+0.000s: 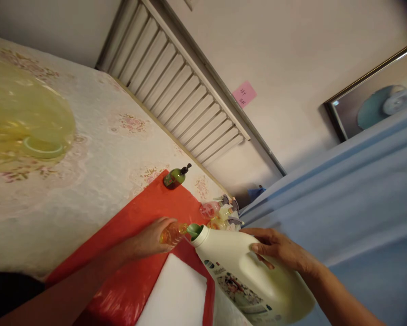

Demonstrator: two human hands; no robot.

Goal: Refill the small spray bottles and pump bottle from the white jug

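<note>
My left hand (159, 235) is closed around a small clear bottle (174, 233) that looks orange. Its neck meets the open spout of a big cream-coloured detergent jug (237, 267). Green shows inside the jug's mouth (195, 231). My right hand (274, 246) grips the jug by its handle, with the jug tipped towards the small bottle. Whether liquid is flowing between them I cannot tell. Below my left hand lies a red plastic sheet (145, 208), with a white block or pad (176, 294) on it.
A green pump bottle (174, 178) stands at the sheet's far corner. Several spray bottles (212, 210) cluster behind the jug. A yellow translucent bag (26, 104) lies on the flowered tablecloth (98, 190) at left. A slatted rail (183, 81) and blue curtain (366, 190) border the table.
</note>
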